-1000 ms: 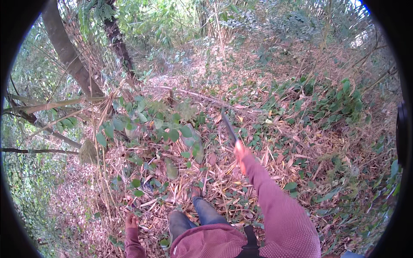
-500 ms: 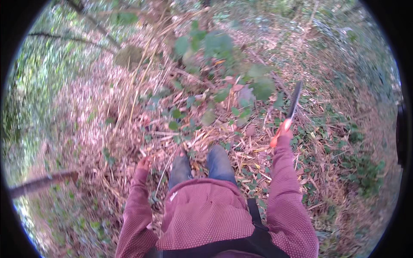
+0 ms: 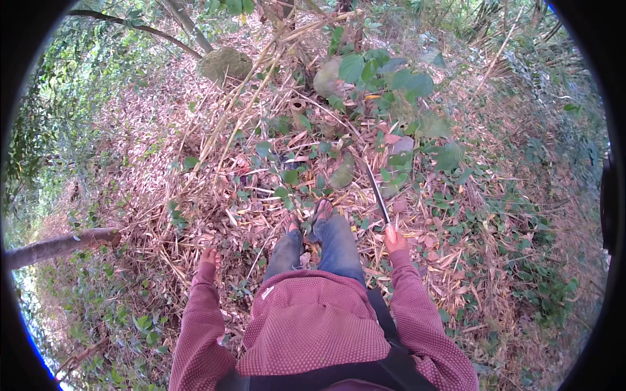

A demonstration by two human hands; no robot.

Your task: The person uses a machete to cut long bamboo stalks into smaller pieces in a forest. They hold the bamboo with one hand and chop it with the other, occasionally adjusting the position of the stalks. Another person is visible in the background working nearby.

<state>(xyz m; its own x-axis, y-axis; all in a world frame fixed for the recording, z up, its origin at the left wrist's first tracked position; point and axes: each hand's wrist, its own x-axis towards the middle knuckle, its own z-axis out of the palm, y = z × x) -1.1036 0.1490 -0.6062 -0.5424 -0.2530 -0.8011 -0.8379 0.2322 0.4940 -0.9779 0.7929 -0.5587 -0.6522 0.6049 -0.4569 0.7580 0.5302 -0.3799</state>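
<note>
My right hand (image 3: 396, 244) is wrapped round the orange handle of a machete (image 3: 376, 189). Its long dark blade points forward and slightly left, over the leaf litter and low green leaves. On the other side, my left hand (image 3: 209, 255) hangs beside my leg with loosely bent fingers and nothing in it. Dry leaves and stalks (image 3: 225, 225) lie below that hand. Between the two hands are my feet in sandals, one ahead of the other, and my legs in blue trousers (image 3: 338, 246).
Ahead stands a leafy green plant (image 3: 407, 85) with broad leaves, among thin dry stalks (image 3: 251, 98) leaning across. A rounded mossy lump (image 3: 225, 65) sits beyond, to the left. A cut log (image 3: 62, 246) juts in from the left. Creeping green leaves (image 3: 535, 274) cover ground on the right.
My right hand has come inward and lower with the machete, whose blade has swung from leaning right to leaning left. My left hand has dropped slightly. My feet now show more.
</note>
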